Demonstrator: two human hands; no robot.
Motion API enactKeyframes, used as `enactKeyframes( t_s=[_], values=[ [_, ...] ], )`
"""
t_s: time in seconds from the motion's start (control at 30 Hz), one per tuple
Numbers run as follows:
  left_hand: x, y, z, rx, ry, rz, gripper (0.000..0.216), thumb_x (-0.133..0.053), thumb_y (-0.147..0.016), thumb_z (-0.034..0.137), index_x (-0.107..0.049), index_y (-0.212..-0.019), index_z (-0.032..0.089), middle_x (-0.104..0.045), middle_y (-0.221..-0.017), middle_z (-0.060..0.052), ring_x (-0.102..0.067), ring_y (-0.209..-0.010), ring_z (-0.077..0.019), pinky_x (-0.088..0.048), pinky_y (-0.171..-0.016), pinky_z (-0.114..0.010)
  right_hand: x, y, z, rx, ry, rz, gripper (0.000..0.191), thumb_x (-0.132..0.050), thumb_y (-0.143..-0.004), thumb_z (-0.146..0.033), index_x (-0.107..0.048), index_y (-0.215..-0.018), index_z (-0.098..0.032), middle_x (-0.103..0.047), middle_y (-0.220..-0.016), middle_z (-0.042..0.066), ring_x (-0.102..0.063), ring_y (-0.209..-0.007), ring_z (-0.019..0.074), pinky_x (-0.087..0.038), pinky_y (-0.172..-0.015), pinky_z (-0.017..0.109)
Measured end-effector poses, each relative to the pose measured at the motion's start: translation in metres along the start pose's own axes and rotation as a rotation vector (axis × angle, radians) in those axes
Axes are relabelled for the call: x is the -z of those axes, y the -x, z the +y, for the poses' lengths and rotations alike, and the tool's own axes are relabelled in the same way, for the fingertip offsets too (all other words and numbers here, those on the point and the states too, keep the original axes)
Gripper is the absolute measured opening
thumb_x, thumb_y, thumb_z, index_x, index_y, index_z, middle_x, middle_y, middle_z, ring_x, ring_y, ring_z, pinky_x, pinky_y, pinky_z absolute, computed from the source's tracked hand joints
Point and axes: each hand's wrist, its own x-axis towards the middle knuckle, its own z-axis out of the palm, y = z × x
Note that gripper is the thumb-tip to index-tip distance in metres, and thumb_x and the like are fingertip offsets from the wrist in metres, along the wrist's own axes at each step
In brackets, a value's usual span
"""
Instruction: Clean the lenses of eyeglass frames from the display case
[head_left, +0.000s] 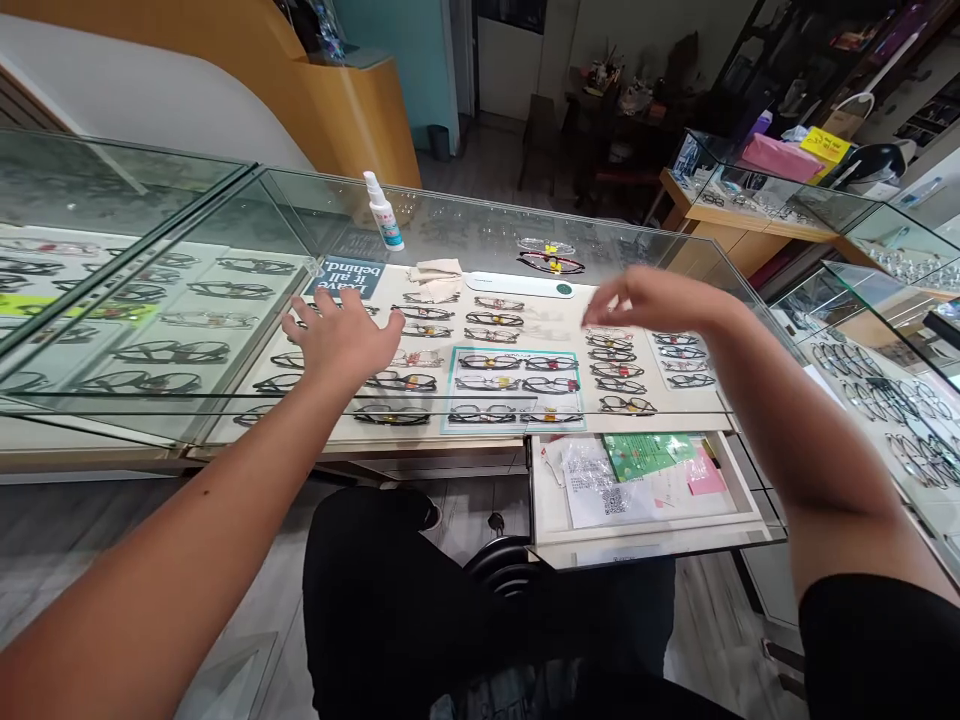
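Nearest the camera, the seated person's black-trousered legs and a dark stool (501, 566) fill the lower middle. Just beyond them, at the right front corner of the case, a drawer (742, 480) stands pulled out. In it lie printed papers (604, 492), a green sheet (645, 452) and a pink note (705, 475), and no hand is on any of them.

Both arms reach over the front edge of the glass tabletop (480, 228). The left hand (341, 335) is spread flat left of centre with its fingers released and apart. It grasps nothing, and whether the palm presses on the glass or hangs just above it cannot be told. The right hand (649, 300) is raised above the right half and is blurred. Its fingers look drawn loosely together pointing left, and whether they pinch anything cannot be told.

Under the glass, rows of eyeglass frames (517, 362) lie in order between and beneath the two hands, none of them out of line. A dark sign (345, 277) sits just beyond the left hand.

Toward the far edge lie a folded cloth (435, 278) and a long white tray (517, 285). A spray bottle (382, 212) stands upright behind them, and two pairs of glasses (551, 256) rest on the glass. All are well apart from both hands, so as far as can be judged, nothing has been picked up yet.
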Motion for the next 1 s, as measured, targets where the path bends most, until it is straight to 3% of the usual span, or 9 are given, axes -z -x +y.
enactKeyframes(
  t_s=[0.07, 0.1, 0.2, 0.3, 0.47, 0.57, 0.73, 1.0],
  values=[
    [0.000, 0.000, 0.000, -0.003, 0.009, 0.000, 0.093, -0.039, -0.102, 0.067, -0.050, -0.167, 0.002, -0.032, -0.183, -0.035, -0.021, -0.174, -0.0576, -0.018, -0.139, -0.074, 0.016, -0.054, 0.026, -0.058, 0.201, 0.335, 0.038, -0.066, -0.112, -0.043, -0.089, -0.123, -0.015, -0.081, -0.132, 0.013, -0.072, -0.125, 0.0367, -0.054, -0.114, 0.053],
    [0.000, 0.000, -0.001, -0.007, 0.020, 0.000, 0.094, -0.041, -0.101, 0.068, -0.050, -0.167, 0.002, -0.032, -0.183, -0.036, -0.021, -0.174, -0.0579, -0.019, -0.139, -0.074, 0.019, -0.079, 0.039, -0.077, 0.281, 0.431, 0.036, -0.066, -0.112, -0.040, -0.089, -0.122, -0.013, -0.079, -0.136, 0.016, -0.067, -0.131, 0.0401, -0.051, -0.118, 0.055],
    [0.000, 0.001, -0.003, -0.018, 0.053, 0.014, 0.093, -0.043, -0.099, 0.070, -0.053, -0.166, 0.007, -0.034, -0.183, -0.035, -0.020, -0.174, -0.0569, -0.018, -0.139, -0.075, 0.013, -0.134, 0.070, -0.138, 0.374, 0.424, 0.035, -0.070, -0.110, -0.037, -0.087, -0.127, -0.012, -0.073, -0.148, 0.021, -0.059, -0.138, 0.0447, -0.049, -0.120, 0.058],
    [-0.002, 0.001, -0.004, -0.009, 0.049, 0.008, 0.093, -0.042, -0.098, 0.071, -0.053, -0.166, 0.008, -0.034, -0.183, -0.034, -0.019, -0.175, -0.0559, -0.017, -0.140, -0.073, 0.006, -0.161, 0.086, -0.193, 0.393, 0.349, 0.036, -0.072, -0.108, -0.044, -0.087, -0.125, -0.016, -0.070, -0.153, 0.020, -0.055, -0.141, 0.0467, -0.048, -0.122, 0.062],
    [-0.004, 0.003, -0.004, -0.010, 0.025, 0.008, 0.092, -0.043, -0.099, 0.070, -0.052, -0.165, 0.007, -0.033, -0.183, -0.035, -0.019, -0.175, -0.0561, -0.017, -0.140, -0.074, 0.009, -0.179, 0.100, -0.180, 0.392, 0.290, 0.035, -0.071, -0.107, -0.044, -0.087, -0.116, -0.014, -0.067, -0.160, 0.022, -0.053, -0.148, 0.0499, -0.045, -0.126, 0.067],
    [-0.004, 0.004, -0.004, -0.012, 0.024, 0.011, 0.090, -0.044, -0.100, 0.068, -0.053, -0.164, 0.007, -0.034, -0.183, -0.034, -0.019, -0.175, -0.0558, -0.017, -0.140, -0.073, 0.015, -0.187, 0.103, -0.179, 0.366, 0.235, 0.030, -0.069, -0.106, -0.035, -0.087, -0.119, -0.016, -0.066, -0.166, 0.017, -0.051, -0.155, 0.0447, -0.043, -0.130, 0.062],
    [-0.003, 0.006, -0.002, -0.010, 0.036, 0.016, 0.088, -0.043, -0.100, 0.067, -0.055, -0.163, 0.007, -0.035, -0.182, -0.034, -0.020, -0.175, -0.0564, -0.018, -0.139, -0.074, 0.020, -0.193, 0.098, -0.248, 0.325, 0.165, 0.032, -0.069, -0.102, -0.029, -0.086, -0.127, -0.019, -0.081, -0.144, 0.014, -0.074, -0.128, 0.0310, -0.057, -0.111, 0.039],
    [-0.003, 0.004, -0.001, 0.000, 0.046, 0.013, 0.089, -0.043, -0.100, 0.069, -0.053, -0.165, 0.009, -0.034, -0.184, -0.032, -0.019, -0.175, -0.0550, -0.018, -0.139, -0.073, 0.015, -0.173, 0.075, -0.311, 0.307, 0.186, 0.035, -0.067, -0.097, -0.021, -0.086, -0.125, -0.012, -0.084, -0.133, 0.019, -0.077, -0.115, 0.0320, -0.056, -0.102, 0.038]
  ],
)
